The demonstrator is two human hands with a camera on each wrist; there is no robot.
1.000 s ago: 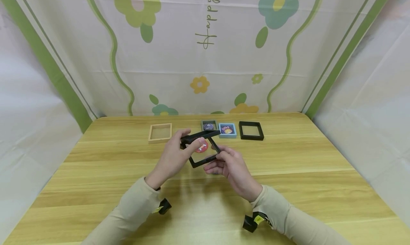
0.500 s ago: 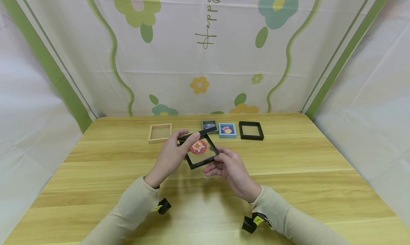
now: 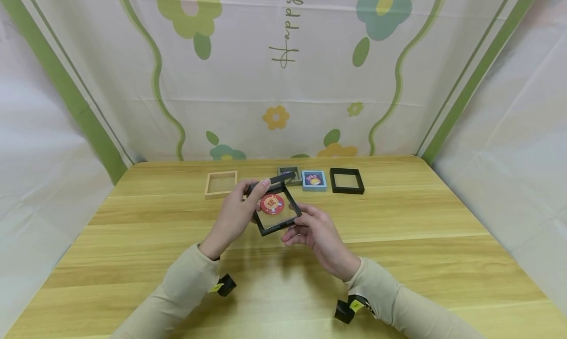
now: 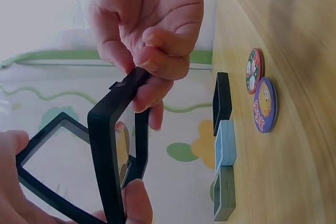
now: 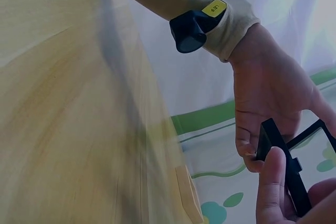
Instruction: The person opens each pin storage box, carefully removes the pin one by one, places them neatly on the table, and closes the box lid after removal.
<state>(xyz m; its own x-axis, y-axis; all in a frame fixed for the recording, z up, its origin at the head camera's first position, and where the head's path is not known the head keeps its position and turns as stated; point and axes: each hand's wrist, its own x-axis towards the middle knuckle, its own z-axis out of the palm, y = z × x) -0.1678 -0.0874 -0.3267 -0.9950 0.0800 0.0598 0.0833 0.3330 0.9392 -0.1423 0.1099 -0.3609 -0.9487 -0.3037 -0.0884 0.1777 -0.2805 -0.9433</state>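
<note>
Raised above the table is a hinged black display frame [image 3: 278, 227] with clear film panes, its two halves spread apart. A round red badge [image 3: 271, 204] lies against the film of the lower half. My left hand [image 3: 230, 216] holds the frame's left side, thumb on the tilted upper half. With thumb and fingers, my right hand [image 3: 322, 236] pinches the lower half's right corner. In the left wrist view, the same frame [image 4: 102, 153] stands edge-on, partly covering the badge. Right fingers [image 5: 273, 177] hide part of the frame in the right wrist view.
Along the table's back stand a light wooden frame [image 3: 207, 187], a grey frame [image 3: 299, 182] partly behind the raised half, a light blue frame [image 3: 325, 182] and a black frame [image 3: 347, 190]. The left wrist view shows a red-rimmed badge [image 4: 254, 71] and a blue badge [image 4: 265, 105] on the table.
The upper half has swung further up from the lower half. The frame has shifted slightly left and down, and the left thumb no longer covers the red badge.
</note>
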